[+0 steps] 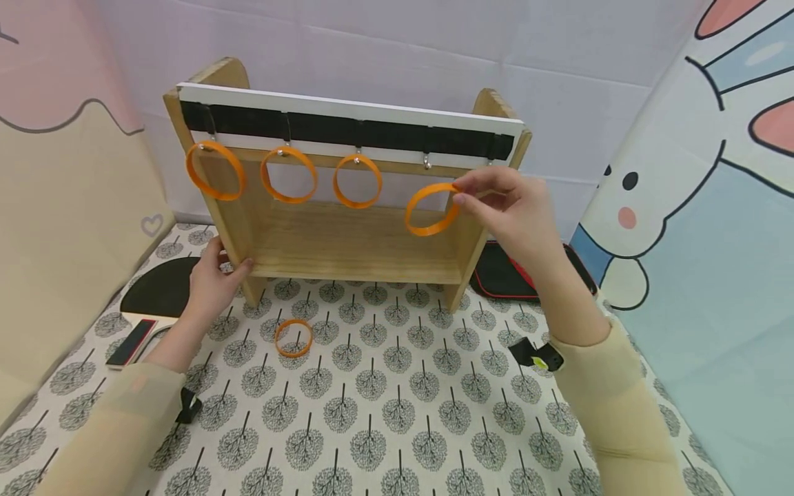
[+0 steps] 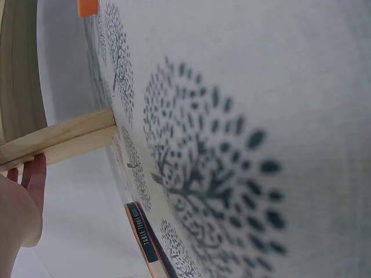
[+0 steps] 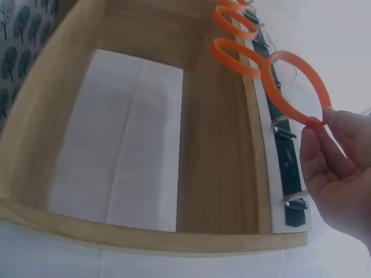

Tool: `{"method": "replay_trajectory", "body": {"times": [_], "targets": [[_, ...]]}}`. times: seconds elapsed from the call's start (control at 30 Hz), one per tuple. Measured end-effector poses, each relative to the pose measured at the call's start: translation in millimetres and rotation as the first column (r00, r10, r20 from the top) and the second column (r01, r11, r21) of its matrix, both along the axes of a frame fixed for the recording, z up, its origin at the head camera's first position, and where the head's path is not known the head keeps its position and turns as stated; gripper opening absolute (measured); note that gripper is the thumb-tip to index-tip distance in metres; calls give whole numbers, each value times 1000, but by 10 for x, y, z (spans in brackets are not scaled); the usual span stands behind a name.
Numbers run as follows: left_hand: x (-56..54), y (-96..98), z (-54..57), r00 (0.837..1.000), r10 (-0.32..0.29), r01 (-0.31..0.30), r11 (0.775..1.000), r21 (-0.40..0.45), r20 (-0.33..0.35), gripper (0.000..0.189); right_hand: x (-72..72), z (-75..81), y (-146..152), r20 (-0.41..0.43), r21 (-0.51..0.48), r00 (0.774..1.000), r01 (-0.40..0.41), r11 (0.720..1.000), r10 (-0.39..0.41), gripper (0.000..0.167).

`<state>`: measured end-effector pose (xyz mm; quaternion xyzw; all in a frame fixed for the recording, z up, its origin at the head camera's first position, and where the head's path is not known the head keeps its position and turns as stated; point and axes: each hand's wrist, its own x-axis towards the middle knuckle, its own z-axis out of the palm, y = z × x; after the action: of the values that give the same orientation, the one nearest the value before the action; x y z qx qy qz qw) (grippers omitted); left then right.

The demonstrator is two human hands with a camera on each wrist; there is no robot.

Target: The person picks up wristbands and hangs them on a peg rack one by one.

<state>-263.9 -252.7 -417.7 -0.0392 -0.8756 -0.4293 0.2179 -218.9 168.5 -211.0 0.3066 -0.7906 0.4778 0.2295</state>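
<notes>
My right hand (image 1: pixel 505 207) pinches an orange ring (image 1: pixel 425 230) between thumb and fingertips, in front of the rail's right part. The ring is just below and in front of a bare metal hook (image 1: pixel 426 164). Three more orange rings hang along the black-striped white rail (image 1: pixel 347 110) to the left. This rail runs across the front top of a wooden shelf (image 1: pixel 353 255). At the shelf's lower left, my left hand (image 1: pixel 211 279) grips the side panel, thumb in front and fingers partly hidden behind. In the right wrist view, the pinched ring (image 3: pixel 275 95) overlaps a hanging one.
One loose orange ring (image 1: pixel 291 355) lies on the tree-patterned tablecloth (image 1: pixel 397 413) before the shelf. A black table tennis bat (image 1: pixel 155 289) is left of the shelf. Behind my right forearm lies a black case with red trim (image 1: pixel 499 279). Another hook sits farther right.
</notes>
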Motion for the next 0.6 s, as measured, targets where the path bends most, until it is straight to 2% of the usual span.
{"method": "replay_trajectory", "body": {"times": [0.27,0.47,0.6], "targets": [[-26,-23,-28,1000,11,-11,1000,-14,3,53,-137,249,-40,-75,71,995,73,995,-67,16],[-26,-26,-28,1000,16,-16,1000,-21,4,53,-250,326,-80,-154,172,983,128,977,-102,16],[-26,-29,-33,1000,12,-12,1000,-26,2,54,-335,332,-87,-164,205,981,140,969,-107,16]]}}
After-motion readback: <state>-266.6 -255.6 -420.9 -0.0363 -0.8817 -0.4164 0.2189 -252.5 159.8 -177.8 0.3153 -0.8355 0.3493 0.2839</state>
